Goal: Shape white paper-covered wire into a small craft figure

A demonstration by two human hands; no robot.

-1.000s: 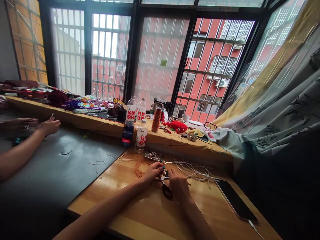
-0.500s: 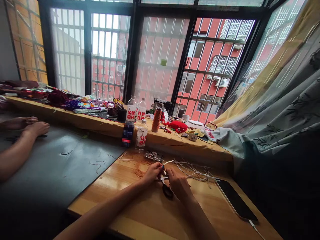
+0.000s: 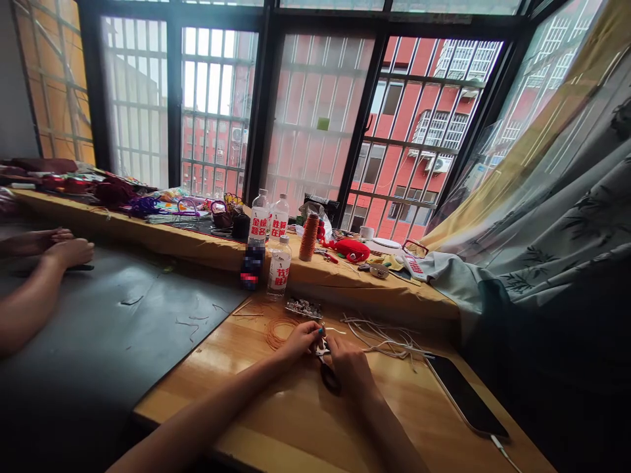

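My left hand (image 3: 302,340) is closed in a pinch on a thin white cord (image 3: 336,330), whose loose end sticks out to the right. A small blue-green spot shows at the left fingertips; I cannot make out what it is. Close against it, my right hand (image 3: 349,361) has its fingers bent and pressed together at the same small piece, and what they grip is mostly hidden. Scissors with dark handles (image 3: 330,380) lie on the wooden table just beneath and between both hands, partly covered by them.
A coil of orange cord (image 3: 280,334), a tray of small parts (image 3: 303,307) and loose white cords (image 3: 384,338) surround my hands. A phone (image 3: 466,394) lies right. Bottles (image 3: 279,269) and a thread spool (image 3: 309,238) stand behind. Another person's hands (image 3: 69,253) are at left.
The white cord's end has swung from pointing up to lying lower and to the right. My fingers have shifted slightly. The other person's hands moved a little left, showing more of a dark object below.
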